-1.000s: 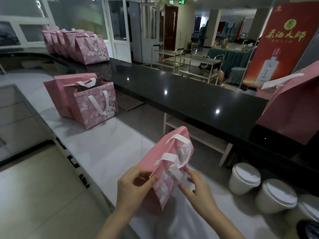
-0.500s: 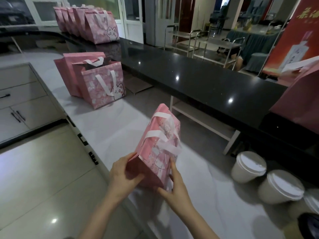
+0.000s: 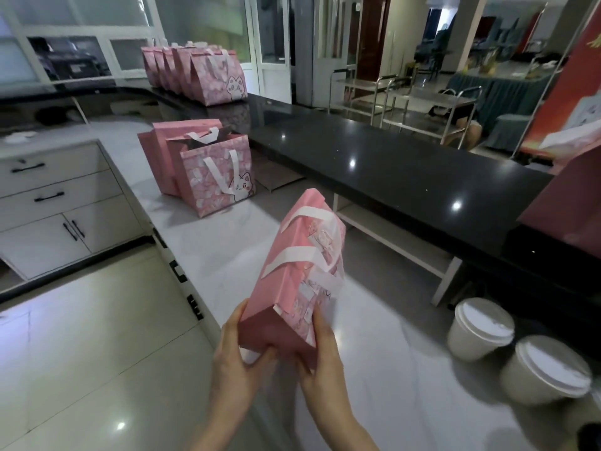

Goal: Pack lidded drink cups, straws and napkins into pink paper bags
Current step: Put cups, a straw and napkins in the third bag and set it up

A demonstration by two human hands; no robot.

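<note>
A: Where is the pink bag (image 3: 292,271)?
B: Raised above the bench (image 3: 227,242), top tilted away. Left hand (image 3: 237,362) and right hand (image 3: 325,362) grip its base. Two lidded cups (image 3: 479,327) stand at right.

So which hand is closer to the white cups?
Right. The right hand grips the bag on the side facing the cups. The left hand grips the bag's far side, farther from them.

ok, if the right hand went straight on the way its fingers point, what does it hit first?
The bag it holds: the right hand points up along its patterned side. Beyond that probably the white counter, though depth is unclear.
</note>
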